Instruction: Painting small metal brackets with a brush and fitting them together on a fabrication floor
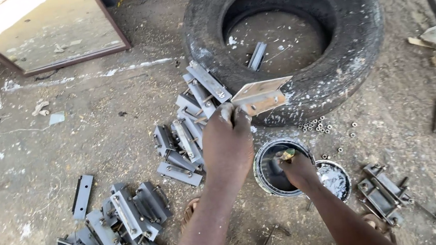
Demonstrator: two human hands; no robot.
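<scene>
My left hand (227, 147) is raised and grips a flat metal bracket (261, 96) with a rusty underside, holding it level in front of an old black tyre (285, 33). My right hand (297, 169) is lower, closed on a small brush handle (287, 155) dipped inside a round paint can (266, 175). The can's lid (335, 180), smeared with pale paint, lies just right of the can.
Grey painted brackets lean in a row against the tyre (191, 132). A larger heap of them lies at the lower left (114, 234). Unpainted brackets sit at the right (381, 193), nuts are scattered near the tyre (318, 124). The ground is dusty concrete.
</scene>
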